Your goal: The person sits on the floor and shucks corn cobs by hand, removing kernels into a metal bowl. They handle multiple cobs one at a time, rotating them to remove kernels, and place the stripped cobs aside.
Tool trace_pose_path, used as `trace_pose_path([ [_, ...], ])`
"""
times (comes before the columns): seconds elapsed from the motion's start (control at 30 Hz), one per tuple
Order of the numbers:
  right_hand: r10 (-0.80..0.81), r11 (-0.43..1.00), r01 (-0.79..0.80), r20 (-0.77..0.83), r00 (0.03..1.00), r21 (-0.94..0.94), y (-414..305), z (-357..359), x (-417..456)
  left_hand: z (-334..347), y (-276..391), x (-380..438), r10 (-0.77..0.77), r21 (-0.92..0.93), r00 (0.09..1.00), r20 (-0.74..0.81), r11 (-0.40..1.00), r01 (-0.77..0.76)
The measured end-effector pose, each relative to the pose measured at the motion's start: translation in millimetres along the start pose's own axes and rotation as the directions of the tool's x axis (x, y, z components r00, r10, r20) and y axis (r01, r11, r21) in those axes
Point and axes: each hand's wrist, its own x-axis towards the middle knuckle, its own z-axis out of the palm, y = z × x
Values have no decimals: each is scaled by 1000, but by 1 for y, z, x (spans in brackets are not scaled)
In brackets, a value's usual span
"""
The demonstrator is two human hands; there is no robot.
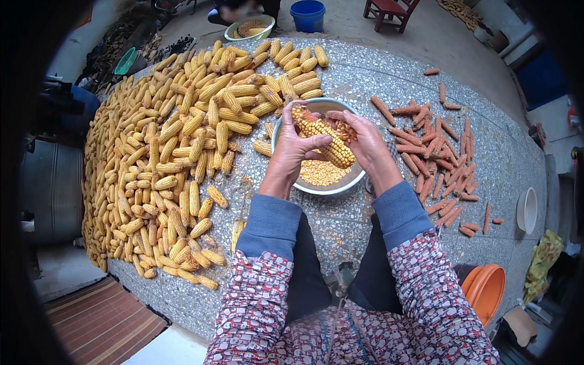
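Note:
My left hand [294, 143] is closed around a partly shelled ear of corn [332, 145], its thumb pressed across the kernels. The ear's upper end shows bare reddish cob, while the lower end is still covered in yellow kernels. My right hand [362, 137] is cupped along the ear's right side, with loose kernels [345, 131] at its fingers; whether it grips the ear I cannot tell. Both hands are above a pale-rimmed basin [335, 190]. Loose yellow kernels [323, 173] lie in the bottom of the basin, partly hidden by my hands.
A large heap of corn ears [169, 150] covers the left. Stripped cobs [429, 146] lie scattered on the right, near a white bowl [527, 211] and an orange bucket [488, 294]. Beyond, another person [246, 8] sits by a basin [230, 34], with a blue bucket [308, 18] alongside.

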Motion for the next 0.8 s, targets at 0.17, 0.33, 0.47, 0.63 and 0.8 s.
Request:
trace_pose_path([
  [0.17, -23, 958, 24, 8, 1000, -287, -2, 0, -1, 0, 3, 1, 2, 5, 1000, 24, 1000, -3],
  [0.33, 60, 967, -1, 227, 972, -253, -4, 8, -3, -2, 1, 2, 19, 82, 999, 29, 996, -21],
  [0.47, 82, 948, 31, 335, 939, -317, -7, 16, -12, -3, -3, 1, 2, 80, 996, 88, 997, -9],
  [0.63, 69, 931, 52, 313, 947, -361, -6, 12, -10, -2, -3, 3, -76, 77, 993, 86, 995, 70],
  [0.8, 31, 971, 44, 306, 952, -235, -2, 12, -5, -3, 0, 3, -32, 47, 997, 70, 998, 29],
])
